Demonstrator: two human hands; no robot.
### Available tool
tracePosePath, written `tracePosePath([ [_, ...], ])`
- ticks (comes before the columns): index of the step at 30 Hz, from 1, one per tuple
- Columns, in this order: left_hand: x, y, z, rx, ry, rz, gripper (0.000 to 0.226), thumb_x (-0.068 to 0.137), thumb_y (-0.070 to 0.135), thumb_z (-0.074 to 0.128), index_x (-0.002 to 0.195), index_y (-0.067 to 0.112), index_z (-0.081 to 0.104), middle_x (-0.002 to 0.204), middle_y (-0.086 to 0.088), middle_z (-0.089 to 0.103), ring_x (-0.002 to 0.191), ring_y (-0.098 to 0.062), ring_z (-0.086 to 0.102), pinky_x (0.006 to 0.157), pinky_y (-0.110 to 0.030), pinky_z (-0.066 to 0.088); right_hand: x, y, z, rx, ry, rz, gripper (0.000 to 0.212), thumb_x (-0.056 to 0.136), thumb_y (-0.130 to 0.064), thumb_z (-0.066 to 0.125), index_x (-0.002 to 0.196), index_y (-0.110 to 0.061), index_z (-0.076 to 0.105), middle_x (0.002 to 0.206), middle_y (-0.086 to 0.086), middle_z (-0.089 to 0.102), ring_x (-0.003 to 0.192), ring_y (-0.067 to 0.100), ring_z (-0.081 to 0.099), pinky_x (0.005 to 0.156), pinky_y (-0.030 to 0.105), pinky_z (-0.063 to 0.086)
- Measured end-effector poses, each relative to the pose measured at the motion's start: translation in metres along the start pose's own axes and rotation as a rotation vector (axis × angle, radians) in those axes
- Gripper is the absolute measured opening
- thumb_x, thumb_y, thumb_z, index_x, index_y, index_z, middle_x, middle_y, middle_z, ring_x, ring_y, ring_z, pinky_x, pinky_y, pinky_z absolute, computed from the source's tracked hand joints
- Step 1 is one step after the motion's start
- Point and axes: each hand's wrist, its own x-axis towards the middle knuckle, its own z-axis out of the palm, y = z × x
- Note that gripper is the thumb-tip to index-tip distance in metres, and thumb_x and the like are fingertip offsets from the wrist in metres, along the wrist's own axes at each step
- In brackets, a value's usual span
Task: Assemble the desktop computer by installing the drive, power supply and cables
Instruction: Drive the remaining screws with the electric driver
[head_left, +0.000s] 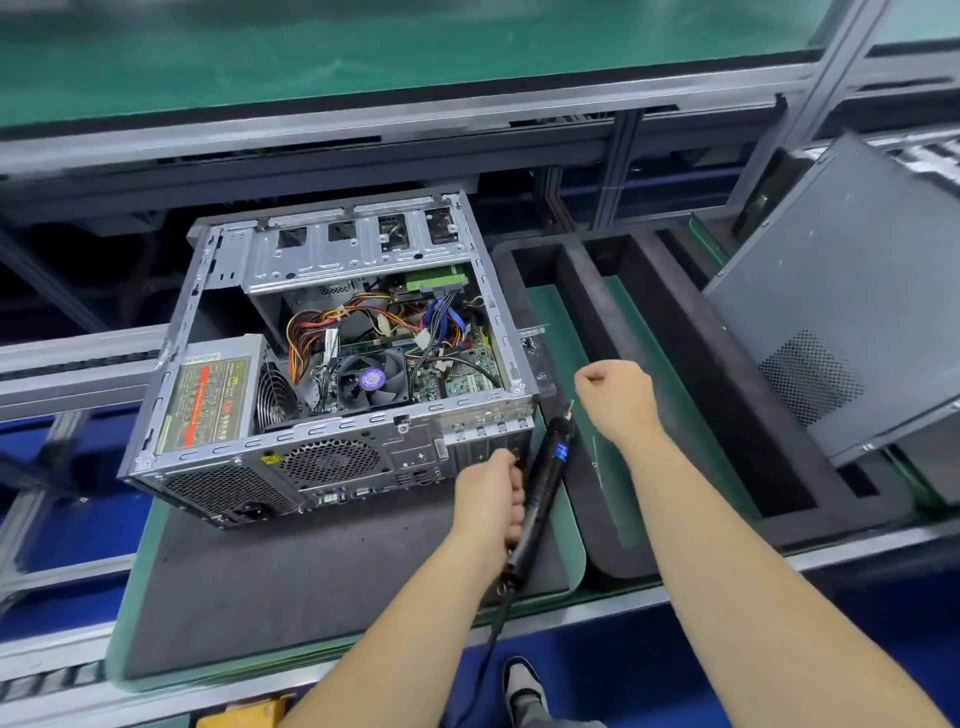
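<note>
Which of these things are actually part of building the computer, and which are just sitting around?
Part of the job:
- open case
- power supply inside it
- cables
- drive
- screwdriver, gripped by the left hand

Just lying about:
- side panel, leaning at the right
- foam trays
- right hand, curled, holding nothing visible

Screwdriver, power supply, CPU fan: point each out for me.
Screwdriver (540, 486): head view, on its black body.
Power supply (208, 397): head view, on its label.
CPU fan (372, 379): head view, on its hub.

Bare forearms, no sleeves; grey/white shoe (523, 686).
</note>
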Motion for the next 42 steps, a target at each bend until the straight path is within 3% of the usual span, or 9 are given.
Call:
tracePosePath([
  [2, 0.008, -0.01, -0.023, 0.659, 0.187, 0.373, 0.038, 0.09, 0.03, 0.046, 0.058, 0.014, 0.035, 0.051, 0.005, 0.035, 0.053, -0.026, 0.033, 0.049, -0.032, 0.023, 0.011, -0.004, 0.013, -0.071, -0.019, -0.104, 0.019, 0.091, -0.01, 0.058, 0.093, -0.005, 0.076, 0.091, 0.011, 0.074, 0.083, 0.027, 0.066, 0.084, 0.029, 0.052],
  [4, 0.016, -0.026, -0.046, 1.227, 0.28, 0.594, 0.042, 0.095, 0.042, 0.04, 0.061, 0.017, 0.037, 0.06, 0.0, 0.052, 0.063, -0.027, 0.051, 0.056, -0.032, 0.031, 0.024, -0.01, 0.026, -0.17, -0.059, -0.184, 0.022, 0.093, -0.009, 0.058, 0.106, -0.007, 0.076, 0.106, 0.011, 0.073, 0.097, 0.028, 0.067, 0.092, 0.034, 0.053],
  [7, 0.026, -0.046, -0.068, 1.523, 0.18, 0.735, 0.038, 0.098, 0.048, 0.028, 0.073, 0.021, 0.04, 0.081, 0.001, 0.063, 0.082, -0.022, 0.063, 0.058, -0.032, 0.031, 0.042, -0.017, 0.04, -0.394, -0.16, -0.246, 0.025, 0.093, -0.004, 0.054, 0.109, -0.007, 0.073, 0.107, 0.014, 0.07, 0.099, 0.033, 0.065, 0.09, 0.041, 0.054],
  [13, 0.036, -0.052, -0.071, 1.524, 0.146, 0.837, 0.042, 0.089, 0.052, 0.013, 0.073, 0.024, 0.04, 0.078, 0.002, 0.062, 0.078, -0.019, 0.063, 0.056, -0.032, 0.028, 0.058, -0.029, 0.051, -0.578, -0.353, -0.319, 0.022, 0.086, 0.006, 0.051, 0.095, -0.001, 0.069, 0.094, 0.016, 0.066, 0.074, 0.03, 0.057, 0.076, 0.034, 0.055],
  [20, 0.037, -0.053, -0.072, 1.535, 0.161, 0.837, 0.039, 0.091, 0.05, 0.016, 0.074, 0.024, 0.04, 0.079, 0.003, 0.061, 0.079, -0.019, 0.061, 0.057, -0.032, 0.029, 0.066, -0.036, 0.049, -0.574, -0.432, -0.314, 0.022, 0.085, 0.004, 0.051, 0.066, -0.008, 0.051, 0.079, 0.012, 0.06, 0.07, 0.03, 0.057, 0.064, 0.032, 0.049],
  [25, 0.037, -0.053, -0.071, 1.534, 0.162, 0.821, 0.034, 0.096, 0.047, 0.026, 0.076, 0.024, 0.041, 0.082, 0.001, 0.063, 0.082, -0.021, 0.061, 0.06, -0.032, 0.032, 0.066, -0.04, 0.045, -0.545, -0.452, -0.284, 0.016, 0.087, 0.002, 0.051, 0.084, 0.001, 0.066, 0.085, 0.014, 0.065, 0.071, 0.03, 0.058, 0.068, 0.035, 0.055],
  [32, 0.036, -0.053, -0.072, 1.496, 0.145, 0.85, 0.032, 0.095, 0.045, 0.031, 0.072, 0.024, 0.042, 0.077, 0.002, 0.062, 0.076, -0.021, 0.061, 0.057, -0.031, 0.032, 0.061, -0.041, 0.051, -0.566, -0.406, -0.273, 0.024, 0.087, 0.011, 0.044, 0.095, 0.003, 0.065, 0.095, 0.017, 0.066, 0.081, 0.033, 0.064, 0.076, 0.039, 0.057],
  [39, 0.033, -0.05, -0.071, 1.533, 0.153, 0.863, 0.031, 0.09, 0.043, 0.039, 0.064, 0.025, 0.038, 0.062, 0.005, 0.058, 0.06, -0.018, 0.06, 0.05, -0.027, 0.028, 0.061, -0.045, 0.053, -0.512, -0.402, -0.21, 0.023, 0.089, 0.01, 0.044, 0.098, 0.003, 0.064, 0.099, 0.018, 0.065, 0.083, 0.033, 0.062, 0.077, 0.037, 0.055],
  [42, 0.035, -0.052, -0.072, 1.508, 0.133, 0.854, 0.032, 0.095, 0.044, 0.033, 0.071, 0.025, 0.042, 0.076, 0.003, 0.063, 0.075, -0.021, 0.061, 0.057, -0.031, 0.031, 0.059, -0.047, 0.055, -0.447, -0.378, -0.179, 0.018, 0.09, 0.009, 0.042, 0.087, 0.001, 0.058, 0.097, 0.017, 0.062, 0.088, 0.035, 0.062, 0.076, 0.038, 0.053],
])
